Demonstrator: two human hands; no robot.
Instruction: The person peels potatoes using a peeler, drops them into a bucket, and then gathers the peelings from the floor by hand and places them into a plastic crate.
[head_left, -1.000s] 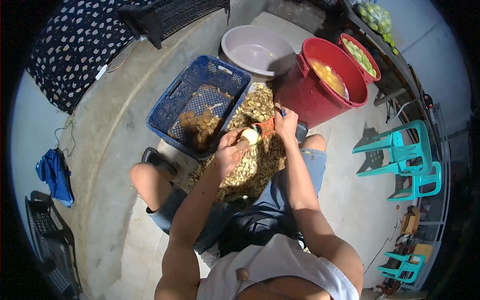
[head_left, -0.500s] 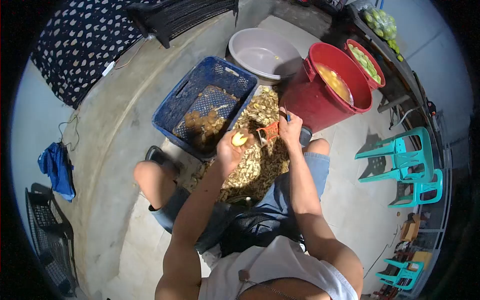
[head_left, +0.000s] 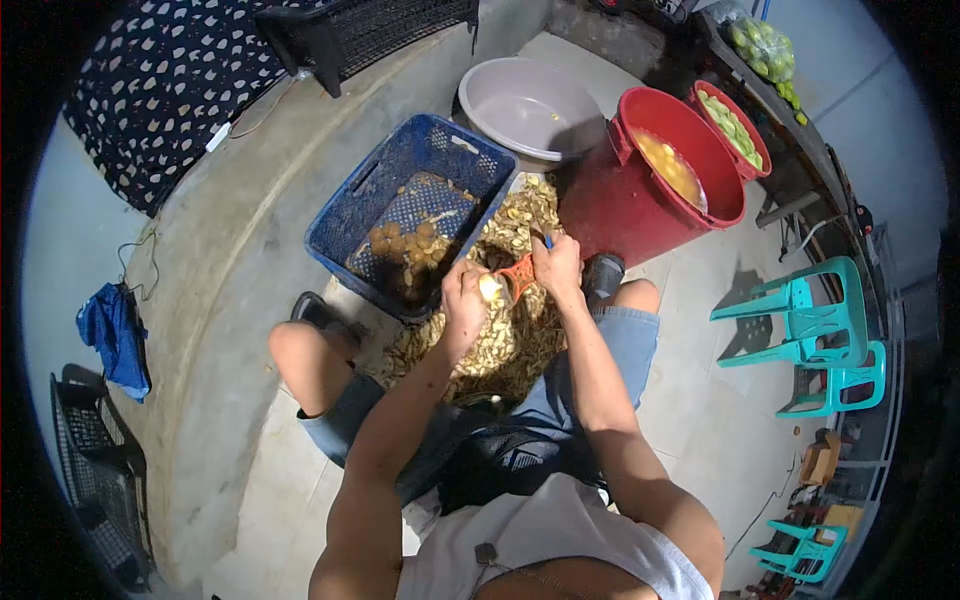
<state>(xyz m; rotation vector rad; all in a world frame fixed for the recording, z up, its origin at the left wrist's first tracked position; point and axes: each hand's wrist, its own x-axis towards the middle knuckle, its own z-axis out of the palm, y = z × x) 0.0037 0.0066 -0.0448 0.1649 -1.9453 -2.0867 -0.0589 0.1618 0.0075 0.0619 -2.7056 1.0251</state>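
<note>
My left hand (head_left: 463,305) is closed around a partly peeled potato (head_left: 488,287), its pale yellow flesh showing between the fingers. An orange peeler (head_left: 518,275) is gripped in my right hand (head_left: 558,264), its head close beside the potato; whether it touches cannot be told. A small blue part (head_left: 548,240) sticks out by the right fingers. Below both hands spreads a heap of peelings (head_left: 500,348), between my legs. Left of it stands a blue plastic crate (head_left: 340,215) with unpeeled potatoes (head_left: 410,245) at its near end.
A red bucket (head_left: 610,205) with peeled potatoes in liquid stands to the right of the peelings. Behind are a grey basin (head_left: 520,95) and a smaller red container (head_left: 752,160) of pale green pieces. Green plastic stools (head_left: 840,310) are at right.
My hands have come closer together. The left has turned the potato toward the right, and the peeler has moved left and slightly down, up to it.
</note>
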